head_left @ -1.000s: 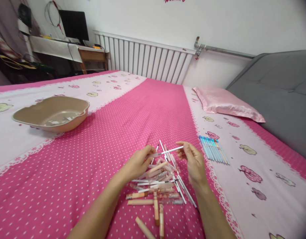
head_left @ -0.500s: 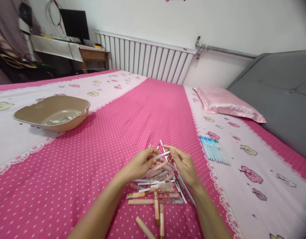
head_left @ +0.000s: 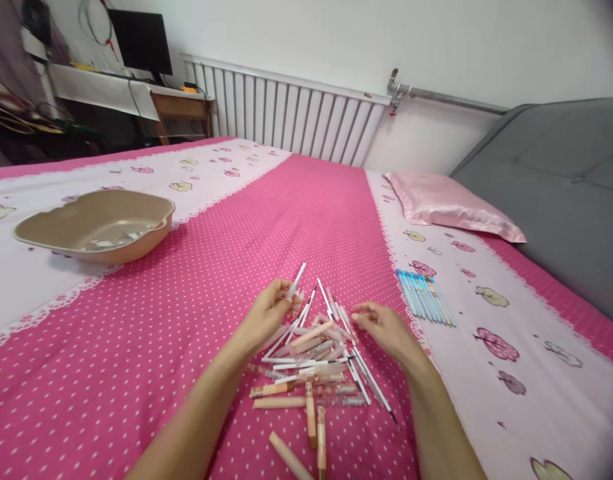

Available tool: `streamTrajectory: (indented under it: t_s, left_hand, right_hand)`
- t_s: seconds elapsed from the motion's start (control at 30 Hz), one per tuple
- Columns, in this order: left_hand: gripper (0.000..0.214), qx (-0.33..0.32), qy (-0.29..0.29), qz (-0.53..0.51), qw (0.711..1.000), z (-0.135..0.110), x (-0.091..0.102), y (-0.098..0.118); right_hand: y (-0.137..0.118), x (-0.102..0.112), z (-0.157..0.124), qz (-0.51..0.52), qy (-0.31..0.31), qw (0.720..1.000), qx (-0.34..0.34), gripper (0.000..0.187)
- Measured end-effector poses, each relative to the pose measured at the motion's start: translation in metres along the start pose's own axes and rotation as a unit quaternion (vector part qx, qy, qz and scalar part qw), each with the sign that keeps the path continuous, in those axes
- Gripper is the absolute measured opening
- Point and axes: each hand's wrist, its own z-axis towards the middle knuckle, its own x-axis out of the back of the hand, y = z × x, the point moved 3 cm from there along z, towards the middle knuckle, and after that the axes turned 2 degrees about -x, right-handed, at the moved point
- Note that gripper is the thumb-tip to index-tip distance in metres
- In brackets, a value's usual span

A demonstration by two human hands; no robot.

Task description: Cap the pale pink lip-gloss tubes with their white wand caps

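Observation:
My left hand is closed on a translucent pen barrel with a white pen refill standing out of its upper end, tilted up and to the right. My right hand hovers at the right side of the pile, fingers apart and bent, with nothing visible in them. Between and below both hands lies a loose pile of pen parts: white refills with dark tips, clear pinkish barrels and peach-coloured pen caps. Closer to me are a patterned orange pen part and a plain peach one.
A row of blue assembled pens lies to the right, with one peach pen among them. At the left stands a beige basin with small pale pieces inside. A pink pillow rests near the grey headboard.
My hands have moved apart. The left went left with the pen barrel and refill, now tilted upward; the right let go and moved right, its fingers opening.

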Motion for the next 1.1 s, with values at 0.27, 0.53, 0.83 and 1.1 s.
streamTrajectory:
  t_s: [0.27,0.53,0.83,1.1]
  left_hand:
    - [0.019,0.031,-0.021,-0.026,0.999,0.0,-0.007,-0.001]
    - [0.021,0.015,-0.137,0.006,0.99,-0.004,-0.012,-0.007]
    - [0.025,0.016,-0.28,0.097,0.955,-0.017,-0.022,0.006]
    - [0.026,0.013,-0.304,0.071,0.95,-0.018,-0.025,0.007]
  right_hand:
    - [0.008,-0.016,0.001,0.045,-0.051,0.997,-0.042,0.016]
    - [-0.027,-0.011,-0.006,0.342,-0.073,0.935,-0.064,0.033]
    - [-0.04,-0.008,-0.011,0.429,-0.027,0.902,-0.036,0.029]
    - [-0.047,-0.009,-0.014,0.419,-0.013,0.908,-0.013,0.034]
